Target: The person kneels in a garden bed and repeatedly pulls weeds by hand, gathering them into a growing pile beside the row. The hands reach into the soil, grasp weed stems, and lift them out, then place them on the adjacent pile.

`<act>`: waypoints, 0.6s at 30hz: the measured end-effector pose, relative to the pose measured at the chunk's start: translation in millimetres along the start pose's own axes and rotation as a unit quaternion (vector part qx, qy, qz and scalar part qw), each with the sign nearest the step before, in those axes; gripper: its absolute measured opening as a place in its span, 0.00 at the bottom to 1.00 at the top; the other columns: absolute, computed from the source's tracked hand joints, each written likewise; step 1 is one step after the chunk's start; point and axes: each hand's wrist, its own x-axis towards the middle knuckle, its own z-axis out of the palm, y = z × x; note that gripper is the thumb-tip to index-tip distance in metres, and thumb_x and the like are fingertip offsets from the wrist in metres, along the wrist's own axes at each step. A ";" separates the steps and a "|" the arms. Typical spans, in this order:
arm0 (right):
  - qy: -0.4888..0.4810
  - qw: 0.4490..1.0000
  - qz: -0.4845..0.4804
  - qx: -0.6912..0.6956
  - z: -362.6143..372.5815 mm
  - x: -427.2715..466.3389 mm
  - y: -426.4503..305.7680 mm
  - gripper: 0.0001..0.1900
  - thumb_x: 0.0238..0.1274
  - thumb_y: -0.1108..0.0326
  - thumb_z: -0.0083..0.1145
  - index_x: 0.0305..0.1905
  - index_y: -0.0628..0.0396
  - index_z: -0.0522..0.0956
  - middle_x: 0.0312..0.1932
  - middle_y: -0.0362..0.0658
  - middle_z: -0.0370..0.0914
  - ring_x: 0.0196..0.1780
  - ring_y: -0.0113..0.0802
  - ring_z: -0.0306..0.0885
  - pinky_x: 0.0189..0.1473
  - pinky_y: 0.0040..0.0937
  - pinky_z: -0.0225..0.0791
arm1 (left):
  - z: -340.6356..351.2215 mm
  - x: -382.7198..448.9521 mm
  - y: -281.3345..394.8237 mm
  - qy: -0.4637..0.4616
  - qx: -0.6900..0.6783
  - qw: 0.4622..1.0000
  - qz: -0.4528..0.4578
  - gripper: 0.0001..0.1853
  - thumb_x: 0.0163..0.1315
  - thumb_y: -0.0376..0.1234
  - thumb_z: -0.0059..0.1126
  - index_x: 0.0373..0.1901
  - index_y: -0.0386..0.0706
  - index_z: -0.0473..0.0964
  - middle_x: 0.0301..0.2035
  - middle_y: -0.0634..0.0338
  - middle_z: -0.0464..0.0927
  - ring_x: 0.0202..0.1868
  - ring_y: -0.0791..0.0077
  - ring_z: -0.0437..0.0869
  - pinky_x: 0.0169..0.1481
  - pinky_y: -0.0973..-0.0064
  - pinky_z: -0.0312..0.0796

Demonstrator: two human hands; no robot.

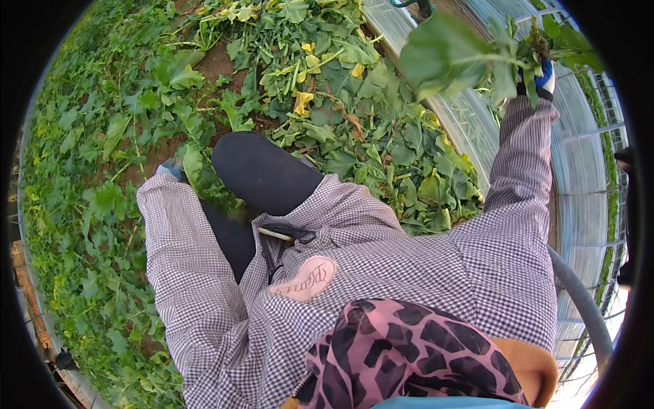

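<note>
My right hand (545, 76), in a blue and white glove, is raised at the upper right. It grips an uprooted leafy green plant (447, 56), whose soil-covered root end (539, 46) shows above the glove. Broad leaves hang out to both sides, partly blurred. My left hand (171, 167), in a blue-grey glove, is low among the growing leafy greens (110, 135), beside a large pale leaf (193, 166). The cuff and leaves hide most of its fingers, so its grip is not visible. Between my arms, a dark-covered knee (265, 171) is bent over the plants.
Pulled and wilting leaves (352, 117), some yellow, lie heaped ahead of my knee. A transparent plastic sheet wall (582, 168) runs along the right, with a curved metal pipe (582, 296) close to my side. Brown soil (217, 66) shows between the plants.
</note>
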 end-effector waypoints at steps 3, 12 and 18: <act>0.118 0.987 0.108 -0.025 -31.2 -13.7 42.6 0.19 0.66 0.67 0.45 0.60 0.59 0.64 0.54 0.51 0.70 0.53 0.41 0.72 0.53 0.42 0.69 | 0.5 -0.1 -4.8 -0.001 -0.005 1.000 0.005 0.22 0.66 0.46 0.48 0.55 0.42 0.73 0.43 0.53 0.80 0.46 0.65 0.78 0.51 0.72 0.68; 0.261 0.964 -0.028 -0.032 39.5 -32.5 40.6 0.18 0.63 0.67 0.51 0.55 0.65 0.69 0.50 0.57 0.73 0.44 0.45 0.78 0.47 0.41 0.74 | -1.9 8.9 -12.7 -0.007 -0.006 1.000 0.003 0.22 0.66 0.46 0.48 0.55 0.43 0.73 0.42 0.54 0.80 0.45 0.66 0.79 0.51 0.72 0.68; -0.169 0.911 -0.217 -0.308 196.0 -145.1 35.8 0.14 0.58 0.78 0.53 0.50 0.59 0.75 0.44 0.45 0.78 0.40 0.32 0.79 0.47 0.29 0.73 | 0.9 12.4 -24.8 -0.011 -0.022 1.000 -0.004 0.22 0.66 0.46 0.48 0.55 0.44 0.73 0.41 0.55 0.80 0.45 0.66 0.79 0.51 0.72 0.68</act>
